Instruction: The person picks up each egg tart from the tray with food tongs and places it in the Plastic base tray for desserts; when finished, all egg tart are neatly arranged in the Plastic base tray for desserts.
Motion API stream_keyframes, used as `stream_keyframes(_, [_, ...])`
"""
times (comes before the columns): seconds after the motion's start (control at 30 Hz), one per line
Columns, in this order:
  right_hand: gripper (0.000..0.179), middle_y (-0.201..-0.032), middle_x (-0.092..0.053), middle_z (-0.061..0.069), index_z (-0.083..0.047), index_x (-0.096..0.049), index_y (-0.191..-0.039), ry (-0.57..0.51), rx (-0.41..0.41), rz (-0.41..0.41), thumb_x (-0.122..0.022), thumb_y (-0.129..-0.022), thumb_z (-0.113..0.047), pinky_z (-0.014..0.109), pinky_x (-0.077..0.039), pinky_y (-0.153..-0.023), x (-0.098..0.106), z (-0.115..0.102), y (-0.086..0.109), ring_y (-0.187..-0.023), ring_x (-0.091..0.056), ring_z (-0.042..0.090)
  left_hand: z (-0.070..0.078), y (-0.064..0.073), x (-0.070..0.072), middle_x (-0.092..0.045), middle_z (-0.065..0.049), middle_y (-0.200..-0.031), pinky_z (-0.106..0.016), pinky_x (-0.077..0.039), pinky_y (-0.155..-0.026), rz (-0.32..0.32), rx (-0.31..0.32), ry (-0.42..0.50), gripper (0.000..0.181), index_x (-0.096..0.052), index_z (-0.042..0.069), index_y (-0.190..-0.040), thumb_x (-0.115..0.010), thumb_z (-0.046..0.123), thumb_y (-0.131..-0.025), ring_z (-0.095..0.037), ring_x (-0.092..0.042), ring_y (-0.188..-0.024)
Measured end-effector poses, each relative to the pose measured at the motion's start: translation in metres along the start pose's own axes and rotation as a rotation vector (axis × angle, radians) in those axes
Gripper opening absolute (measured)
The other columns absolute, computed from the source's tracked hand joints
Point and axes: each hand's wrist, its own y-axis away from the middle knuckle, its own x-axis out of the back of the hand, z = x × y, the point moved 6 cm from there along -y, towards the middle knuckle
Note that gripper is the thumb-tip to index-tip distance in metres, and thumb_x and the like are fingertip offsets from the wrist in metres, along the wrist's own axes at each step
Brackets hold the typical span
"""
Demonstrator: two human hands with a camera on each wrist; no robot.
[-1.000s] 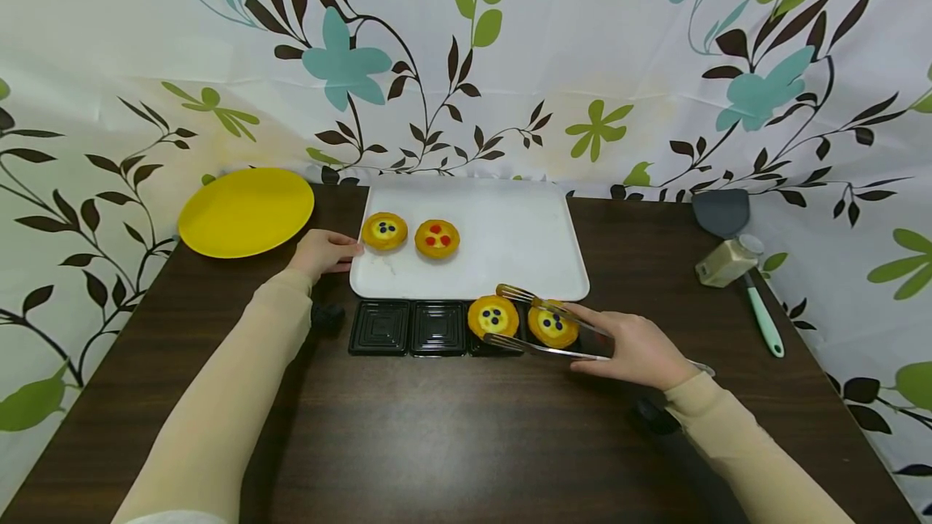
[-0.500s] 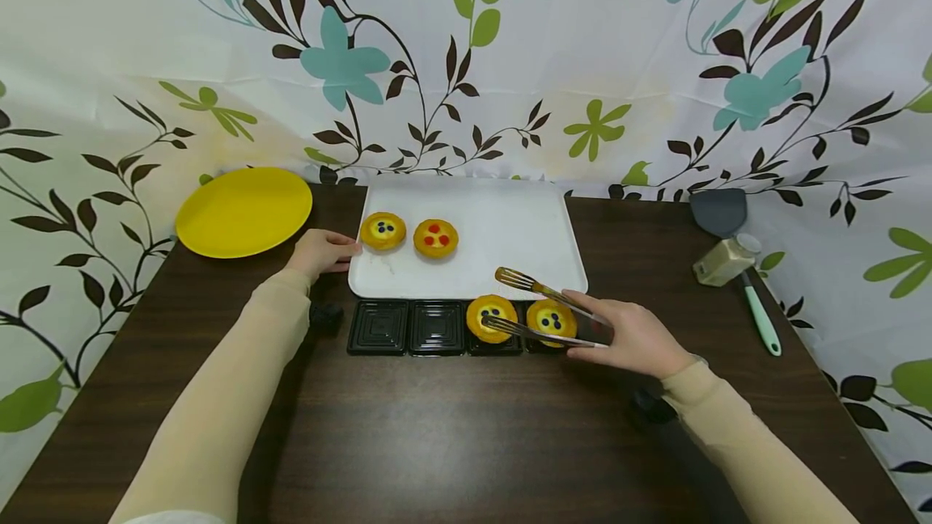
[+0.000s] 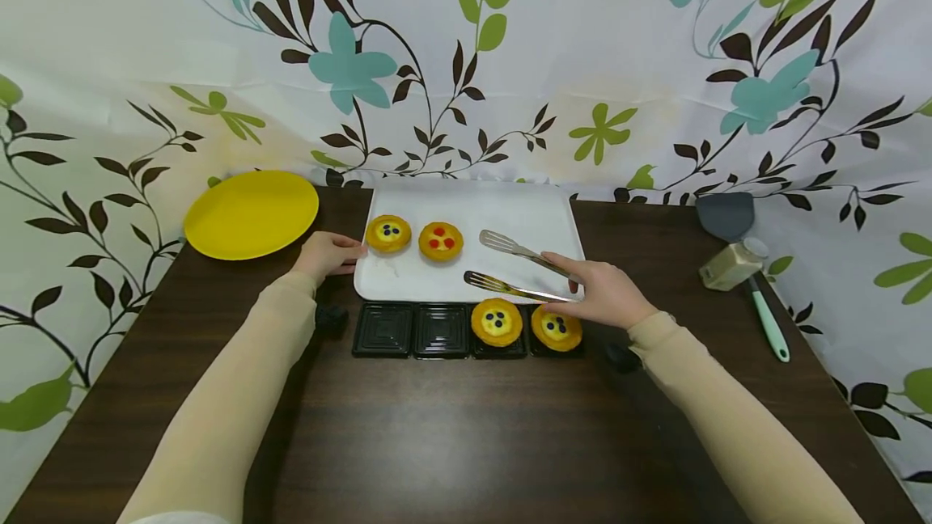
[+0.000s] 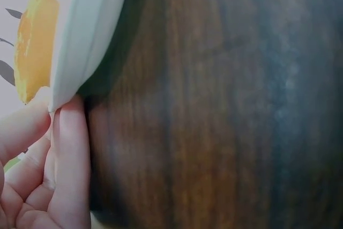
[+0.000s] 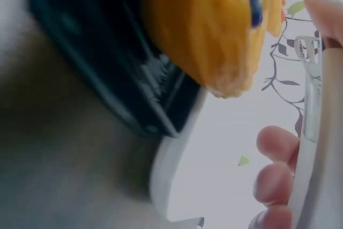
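My left hand pinches the left edge of a white tray between thumb and fingers, and the left wrist view shows this grip at the rim. On the tray sit a tart with blue berries and a tart with red dots. In my right hand are metal tongs, their tips spread apart over the tray with nothing between them. Just below the tongs, two more blue-berry tarts, a left one and a right one, rest in square black trays.
A yellow plate stands at the back left. Over on the right, a spatula lies with a seasoning jar across its handle. A patterned curtain hangs behind the dark wooden table.
My right hand has lifted the tongs away from the two tarts in the black trays and moved them up and left over the white tray. The left hand has kept its place.
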Motion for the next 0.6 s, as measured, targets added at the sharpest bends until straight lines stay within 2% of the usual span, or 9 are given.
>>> stream_keyframes(0.27, [0.083, -0.069, -0.055, -0.003, -0.022, -0.042, -0.145, 0.042, 0.016, -0.034, -0.071, -0.076, -0.058, 0.027, -0.036, -0.047, 0.002, -0.003, -0.038, -0.055, -0.044, 0.014, 0.000, -0.001, -0.002, -0.054, -0.022, -0.127, -0.027, -0.055, -0.082, 0.008, 0.003, 0.008, 0.043, -0.055, -0.005, -0.128, -0.061, 0.019, -0.093, -0.026, -0.061, -0.104])
stream_keyframes(0.6, [0.084, -0.062, -0.055, 0.001, -0.022, -0.040, -0.145, 0.025, -0.017, -0.099, -0.073, -0.075, -0.056, 0.029, -0.036, -0.050, -0.004, -0.006, -0.064, -0.055, -0.044, 0.015, -0.002, -0.004, 0.000, -0.054, -0.023, -0.127, -0.026, -0.056, -0.080, 0.024, -0.019, 0.011, 0.041, -0.056, -0.006, -0.127, -0.061, 0.018, -0.093, -0.023, -0.062, -0.098])
